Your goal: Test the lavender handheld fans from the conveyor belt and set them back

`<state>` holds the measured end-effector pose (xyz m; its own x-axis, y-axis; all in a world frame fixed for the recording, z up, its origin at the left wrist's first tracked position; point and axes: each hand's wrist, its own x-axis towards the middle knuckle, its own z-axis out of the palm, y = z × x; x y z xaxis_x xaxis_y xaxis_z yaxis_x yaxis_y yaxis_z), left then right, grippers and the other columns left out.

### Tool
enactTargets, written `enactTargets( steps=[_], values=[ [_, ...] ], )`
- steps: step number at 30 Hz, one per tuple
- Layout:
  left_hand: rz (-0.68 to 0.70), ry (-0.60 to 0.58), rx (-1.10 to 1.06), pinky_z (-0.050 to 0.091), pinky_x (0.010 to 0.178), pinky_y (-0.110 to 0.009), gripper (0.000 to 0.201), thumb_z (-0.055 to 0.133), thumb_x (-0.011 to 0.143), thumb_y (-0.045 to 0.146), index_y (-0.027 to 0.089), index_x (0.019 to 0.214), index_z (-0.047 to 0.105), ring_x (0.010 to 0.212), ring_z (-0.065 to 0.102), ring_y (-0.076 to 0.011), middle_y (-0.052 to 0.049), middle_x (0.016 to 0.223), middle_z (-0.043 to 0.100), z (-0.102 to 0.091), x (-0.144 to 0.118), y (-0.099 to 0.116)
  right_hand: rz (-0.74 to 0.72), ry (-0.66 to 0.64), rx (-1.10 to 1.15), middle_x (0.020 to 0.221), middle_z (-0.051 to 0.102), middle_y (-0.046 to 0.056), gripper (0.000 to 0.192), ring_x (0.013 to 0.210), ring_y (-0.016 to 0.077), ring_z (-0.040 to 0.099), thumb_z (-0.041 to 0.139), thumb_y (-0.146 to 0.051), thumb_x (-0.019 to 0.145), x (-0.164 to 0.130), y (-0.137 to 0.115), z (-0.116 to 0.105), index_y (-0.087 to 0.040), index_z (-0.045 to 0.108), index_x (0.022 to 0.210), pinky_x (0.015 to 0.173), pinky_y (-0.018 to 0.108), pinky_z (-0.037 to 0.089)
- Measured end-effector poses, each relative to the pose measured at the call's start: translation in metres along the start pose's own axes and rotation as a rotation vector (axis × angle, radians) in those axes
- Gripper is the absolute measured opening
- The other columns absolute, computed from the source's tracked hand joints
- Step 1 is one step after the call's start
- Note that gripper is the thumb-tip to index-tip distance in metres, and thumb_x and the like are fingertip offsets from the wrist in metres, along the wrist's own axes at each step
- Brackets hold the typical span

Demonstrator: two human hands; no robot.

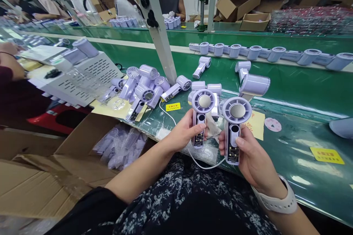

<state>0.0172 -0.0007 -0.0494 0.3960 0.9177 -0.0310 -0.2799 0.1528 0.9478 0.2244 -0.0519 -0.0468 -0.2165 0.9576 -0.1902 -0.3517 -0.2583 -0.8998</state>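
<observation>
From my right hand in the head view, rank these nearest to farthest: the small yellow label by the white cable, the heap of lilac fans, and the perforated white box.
From the right hand:
1. Small yellow label, to its left on the green mat.
2. Heap of lilac fans, farther left and back.
3. Perforated white box, far left, behind the open carton.

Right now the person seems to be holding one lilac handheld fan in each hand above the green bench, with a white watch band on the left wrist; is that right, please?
Nearly. The left hand and the right hand do each hold a lilac fan, the left fan and the right fan, above the green bench. But the head view shows the white watch band on the right wrist, not the left.
</observation>
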Motion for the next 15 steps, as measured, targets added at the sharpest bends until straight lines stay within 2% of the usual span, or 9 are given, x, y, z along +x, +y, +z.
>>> enactTargets(
  steps=[4, 9, 11, 15],
  values=[
    [0.012, 0.072, -0.013, 0.050, 0.057, -0.029, 0.051, 0.080, 0.081, 0.045, 0.020, 0.112, 0.048, 0.062, 0.058, -0.0127, 0.001, 0.088, 0.060, 0.0034, -0.0001, 0.0012, 0.019, 0.037, 0.008, 0.093, 0.069, 0.005, 0.032, 0.071, 0.0204, 0.065, 0.068, -0.049, 0.093, -0.0015, -0.0003, 0.0018, -0.024, 0.059, 0.112, 0.061, 0.034, 0.058],
    [0.039, 0.006, -0.025, 0.053, 0.059, -0.032, 0.044, 0.078, 0.084, 0.044, 0.021, 0.106, 0.049, 0.064, 0.061, -0.0154, 0.000, 0.082, 0.061, 0.0066, -0.0018, 0.0070, -0.017, 0.021, 0.036, 0.096, 0.069, 0.005, 0.032, 0.073, 0.0191, 0.065, 0.069, -0.045, 0.094, -0.0028, -0.0002, -0.0017, -0.025, 0.059, 0.116, 0.061, 0.031, 0.057],
    [0.029, 0.022, -0.012, 0.054, 0.062, -0.033, 0.044, 0.079, 0.083, 0.046, 0.021, 0.103, 0.049, 0.066, 0.065, -0.0171, -0.001, 0.083, 0.063, 0.0073, -0.0026, 0.0077, -0.019, 0.036, 0.055, 0.095, 0.070, 0.005, 0.032, 0.072, 0.0189, 0.065, 0.069, -0.045, 0.095, -0.0031, -0.0013, -0.0016, -0.025, 0.057, 0.118, 0.059, 0.030, 0.057],
    [-0.007, 0.124, 0.056, 0.056, 0.067, -0.035, 0.061, 0.088, 0.074, 0.044, 0.020, 0.112, 0.046, 0.071, 0.070, -0.0193, -0.002, 0.088, 0.067, 0.0087, -0.0051, 0.0059, 0.020, -0.036, 0.163, 0.088, 0.071, 0.006, 0.036, 0.063, 0.0191, 0.064, 0.060, -0.057, 0.098, -0.0037, -0.0028, 0.0003, -0.025, 0.060, 0.113, 0.050, 0.030, 0.054]
  ],
)
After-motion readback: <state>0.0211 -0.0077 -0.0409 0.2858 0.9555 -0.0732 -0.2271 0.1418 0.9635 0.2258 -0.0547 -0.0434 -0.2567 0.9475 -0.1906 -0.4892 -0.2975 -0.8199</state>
